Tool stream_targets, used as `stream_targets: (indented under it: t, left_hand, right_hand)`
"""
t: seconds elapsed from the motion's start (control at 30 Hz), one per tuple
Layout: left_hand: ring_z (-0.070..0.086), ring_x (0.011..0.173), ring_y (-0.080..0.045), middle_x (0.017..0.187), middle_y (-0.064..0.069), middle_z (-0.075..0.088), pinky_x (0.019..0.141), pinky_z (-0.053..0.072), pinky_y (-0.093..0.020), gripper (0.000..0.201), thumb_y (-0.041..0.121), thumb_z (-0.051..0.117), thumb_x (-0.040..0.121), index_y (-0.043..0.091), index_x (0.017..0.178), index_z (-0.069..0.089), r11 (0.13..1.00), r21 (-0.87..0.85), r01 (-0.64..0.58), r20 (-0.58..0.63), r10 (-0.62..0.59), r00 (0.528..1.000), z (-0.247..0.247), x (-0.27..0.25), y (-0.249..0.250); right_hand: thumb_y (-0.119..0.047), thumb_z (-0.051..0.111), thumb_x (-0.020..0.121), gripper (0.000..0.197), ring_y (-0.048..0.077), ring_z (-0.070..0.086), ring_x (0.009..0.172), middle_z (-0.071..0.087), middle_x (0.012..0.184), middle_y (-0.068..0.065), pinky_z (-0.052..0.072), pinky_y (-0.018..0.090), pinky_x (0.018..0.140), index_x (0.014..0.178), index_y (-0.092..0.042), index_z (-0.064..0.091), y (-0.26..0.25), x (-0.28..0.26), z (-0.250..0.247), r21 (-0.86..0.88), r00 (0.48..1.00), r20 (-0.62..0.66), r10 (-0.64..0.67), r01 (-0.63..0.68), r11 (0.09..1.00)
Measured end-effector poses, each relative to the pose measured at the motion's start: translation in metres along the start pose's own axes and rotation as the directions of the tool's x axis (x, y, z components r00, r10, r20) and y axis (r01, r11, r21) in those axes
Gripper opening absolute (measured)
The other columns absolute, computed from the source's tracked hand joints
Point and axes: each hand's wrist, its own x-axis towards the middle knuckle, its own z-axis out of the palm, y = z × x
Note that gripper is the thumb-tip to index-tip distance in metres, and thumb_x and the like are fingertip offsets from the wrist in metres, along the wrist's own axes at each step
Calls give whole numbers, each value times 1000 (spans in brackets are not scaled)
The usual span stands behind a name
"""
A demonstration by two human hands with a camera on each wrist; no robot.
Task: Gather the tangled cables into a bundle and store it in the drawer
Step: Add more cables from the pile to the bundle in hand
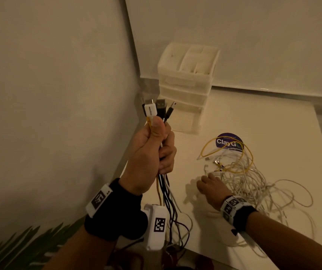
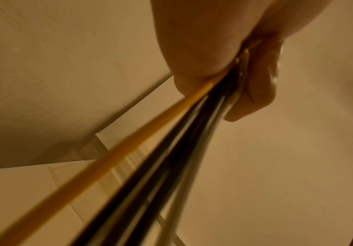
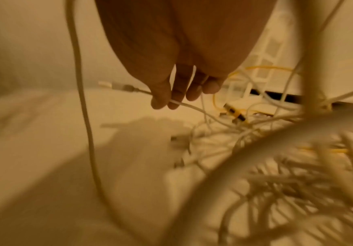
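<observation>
The left hand (image 1: 150, 152) holds a bunch of cables (image 1: 156, 112) upright, fingers clamped round them; their lower ends run out of view. The right hand (image 1: 211, 187) pinches a white cable (image 3: 192, 107) at the blurred tangle (image 1: 244, 178) on the worktop (image 1: 273, 123). The drawer unit (image 1: 187, 84) stands far, drawers closed.

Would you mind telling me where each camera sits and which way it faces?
Head: worn on the head, looking down at the table, drawers, both hands and forearms.
Left wrist: under the raised left hand, looking up along the gripped cables; only the fist shows.
Right wrist: looks along the right hand, its fingers pinching a white cable beside the tangle.
Head and right wrist share the tangle and drawers.
</observation>
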Motion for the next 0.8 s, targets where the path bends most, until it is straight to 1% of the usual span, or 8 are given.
stream_targets:
  t: [0.07,0.2,0.3,0.37,0.43,0.57,0.67,0.8]
  left_hand:
    - [22,35,-7,53,3,26,36,18,-18,43,49,33,93,13,70,25,1000,23,-4,-17,4,1000,2,5,-3]
    - [22,35,-8,53,3,26,37,21,-17,42,52,36,91,18,66,36,999,41,3,-29,-2,1000,12,17,-14]
    - [24,35,-11,54,-1,27,37,23,-19,44,56,39,91,19,66,41,997,70,17,-23,-16,1000,26,27,-27]
    - [20,36,-12,54,-4,25,37,19,-18,46,54,40,93,17,65,36,995,95,17,-14,-15,1000,39,35,-36]
    - [16,39,-12,55,-5,23,39,17,-18,45,50,41,91,12,67,34,993,122,5,-2,-5,1000,51,43,-42]
    - [16,39,-11,54,-3,25,39,18,-19,43,47,44,90,10,71,33,989,147,17,-9,-16,1000,70,51,-50]
    - [19,37,-10,52,-1,27,38,20,-17,35,46,47,89,18,68,43,988,154,17,-6,-17,1000,80,52,-54]
    - [30,37,-11,50,5,36,37,28,-21,29,50,50,87,25,71,48,969,243,-46,-7,49,999,87,50,-56]
  right_hand:
    - [-4,77,74,23,24,52,75,60,79,1,46,35,61,80,-18,60,11,-6,-7,153,975,-219,43,-9,988]
    - [-2,68,86,12,14,63,82,69,86,-1,49,27,72,87,-14,71,23,-26,-61,666,823,-446,351,43,745]
    - [-2,56,94,18,7,68,86,71,88,5,53,21,80,97,-13,70,22,-39,-115,846,707,-463,535,172,504]
    - [-5,45,100,22,24,68,77,65,79,18,57,32,75,103,-8,67,16,-47,-148,915,694,-401,598,277,293]
    - [-9,40,102,25,31,57,62,55,72,20,55,36,60,108,-9,64,4,-55,-176,922,706,-378,599,344,177]
    - [-12,48,99,16,21,46,52,58,64,6,41,31,49,100,-5,63,-19,-65,-203,916,681,-394,617,350,198]
    - [-14,53,97,17,14,50,51,64,68,10,42,26,50,88,0,59,-28,-69,-207,914,658,-400,638,340,222]
    - [-7,54,96,13,7,56,52,63,66,0,45,19,52,86,0,59,-34,-70,-206,915,655,-401,641,329,235]
